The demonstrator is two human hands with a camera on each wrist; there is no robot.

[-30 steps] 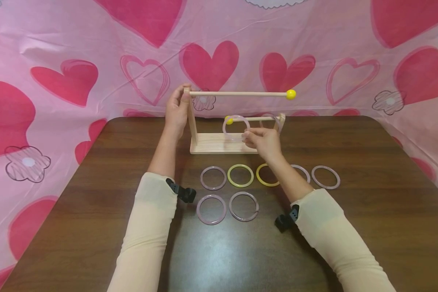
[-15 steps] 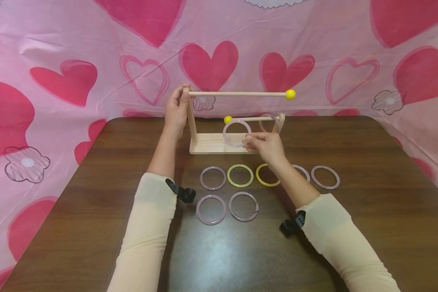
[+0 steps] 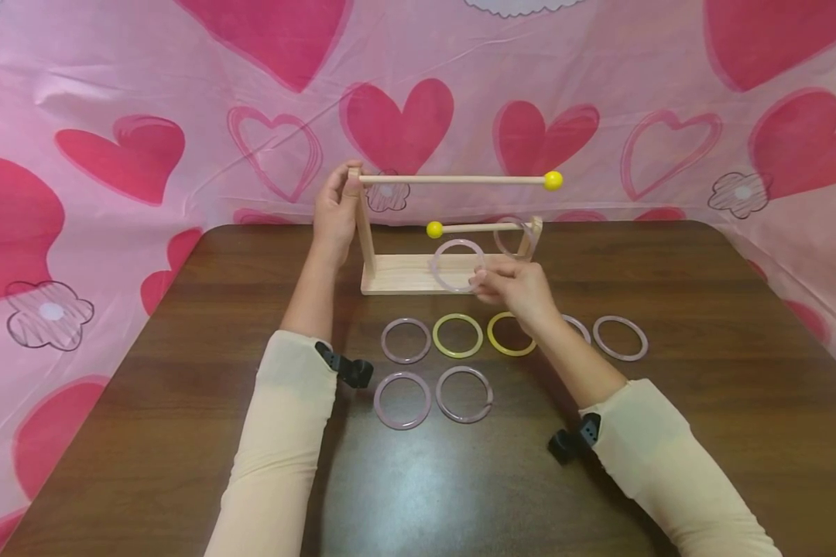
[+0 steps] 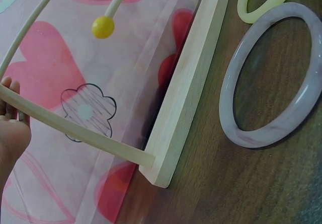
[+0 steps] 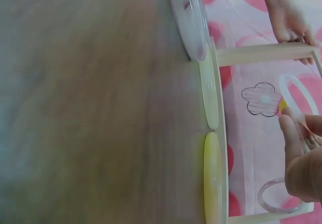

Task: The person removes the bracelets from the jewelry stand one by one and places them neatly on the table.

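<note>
A wooden bangle stand (image 3: pixel 425 275) with two rods, each tipped by a yellow ball, stands at the table's far side. My left hand (image 3: pixel 334 209) grips the top of its left post, where the upper rod (image 3: pixel 453 179) starts; the left wrist view shows the fingers (image 4: pixel 15 90) behind that post. Between thumb and fingers, my right hand (image 3: pixel 519 290) pinches a translucent pale pink bangle (image 3: pixel 457 242). It is held upright in front of the stand, below the lower rod's ball (image 3: pixel 435 230). Another pale bangle (image 3: pixel 499 247) hangs on the lower rod by the right post.
In front of the stand lies a row of bangles: a pale purple bangle (image 3: pixel 385 352), a yellow-green bangle (image 3: pixel 437 348), a yellow bangle (image 3: pixel 495 344) and pale ones to the right. Nearer lie two purplish bangles, one left (image 3: pixel 378 414), one right (image 3: pixel 442 410). A heart-patterned cloth (image 3: pixel 418 46) hangs behind.
My right hand has drawn back and down, slightly rightward, bringing the pinched bangle from beside the lower rod's ball to below it. The left hand stays on the post.
</note>
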